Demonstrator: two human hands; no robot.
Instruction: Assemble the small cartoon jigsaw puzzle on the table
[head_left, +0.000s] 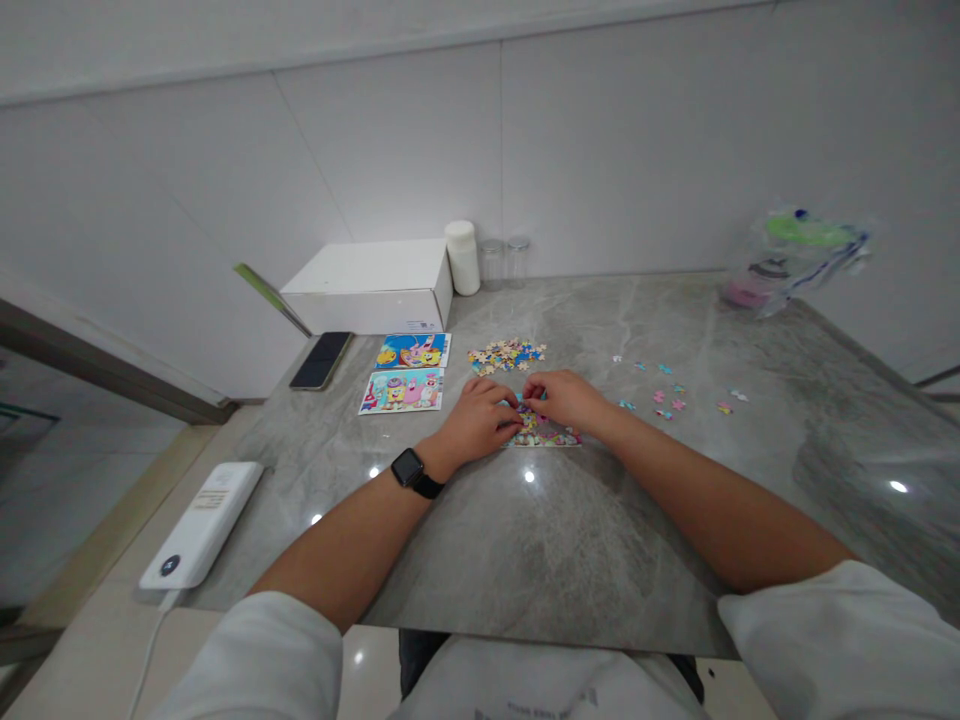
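A partly assembled jigsaw puzzle [551, 438] lies on the grey table in front of me, partly covered by my hands. My left hand [482, 418], wearing a black watch [409, 468] on the wrist, rests at the puzzle's left side with bent, parted fingers touching it. Over the upper edge of the puzzle, my right hand [561, 398] has thumb and fingers pinched together on a small puzzle piece, mostly hidden by the fingertips. Behind the hands is a pile of loose puzzle pieces [506, 354]. More pieces [678, 405] lie scattered to the right.
Two cartoon picture cards [403, 391] lie left of the pile, beside a phone [322, 360]. Behind stand a white box [367, 270], a white bottle [463, 260] and two clear glasses [517, 262]. A power bank [201, 525] sits front left; a plastic bag [795, 260] is back right.
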